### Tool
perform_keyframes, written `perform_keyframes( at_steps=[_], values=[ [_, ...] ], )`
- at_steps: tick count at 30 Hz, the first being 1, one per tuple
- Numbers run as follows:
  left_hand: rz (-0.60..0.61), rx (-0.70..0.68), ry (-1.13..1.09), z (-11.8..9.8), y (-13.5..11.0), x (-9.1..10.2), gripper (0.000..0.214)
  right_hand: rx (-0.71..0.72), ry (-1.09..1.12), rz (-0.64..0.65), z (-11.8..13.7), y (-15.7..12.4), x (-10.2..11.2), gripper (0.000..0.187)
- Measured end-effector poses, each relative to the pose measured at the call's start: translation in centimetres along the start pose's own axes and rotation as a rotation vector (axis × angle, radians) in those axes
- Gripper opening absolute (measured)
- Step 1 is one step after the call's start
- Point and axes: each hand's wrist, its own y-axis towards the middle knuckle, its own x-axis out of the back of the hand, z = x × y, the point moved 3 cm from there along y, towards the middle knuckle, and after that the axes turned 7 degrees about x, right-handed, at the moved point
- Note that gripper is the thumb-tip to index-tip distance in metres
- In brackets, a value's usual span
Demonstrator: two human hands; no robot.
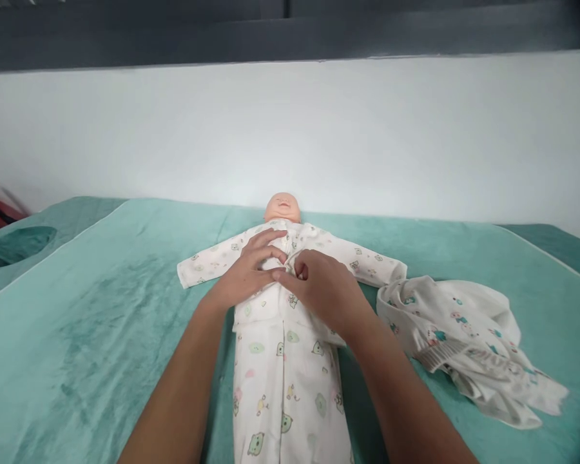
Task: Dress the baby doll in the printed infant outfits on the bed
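A baby doll (283, 207) lies on its back, its head toward the wall. It wears a white printed long-sleeved top (362, 261) with both sleeves spread out, and white trousers (290, 393) with green animal prints. My left hand (251, 270) rests on the chest of the top, its fingers partly spread and the thumb near the front opening. With curled fingers, my right hand (319, 280) pinches the edge of the top at the middle of the chest. Any fastener there is hidden by my fingers.
A crumpled white printed garment (464, 341) with ribbed cuffs lies to the right, touching the doll's right-hand sleeve in view. The teal cover (125, 335) spreads under everything, with a round hole (19, 245) at far left. A white wall (290, 129) stands behind.
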Motion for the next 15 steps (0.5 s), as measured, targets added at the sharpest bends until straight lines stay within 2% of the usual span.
perform_keyframes(
  at_steps=[2, 5, 9, 15],
  values=[
    [-0.028, -0.019, -0.01, 0.0, 0.1, 0.0, 0.005, 0.025, -0.054, 0.019, 0.4, -0.2, -0.1, 0.035],
    [-0.044, -0.018, -0.008, 0.1, 0.2, 0.0, 0.007, 0.043, -0.018, 0.017, 0.1, 0.1, -0.5, 0.031],
    [-0.075, 0.011, -0.036, 0.1, 0.2, 0.0, 0.01, 0.104, 0.148, 0.038, -1.0, 0.7, -0.5, 0.031],
    [-0.119, -0.005, -0.058, -0.1, 0.1, -0.2, 0.013, 0.117, 0.403, 0.13, -2.2, 0.9, -0.2, 0.018]
  ],
)
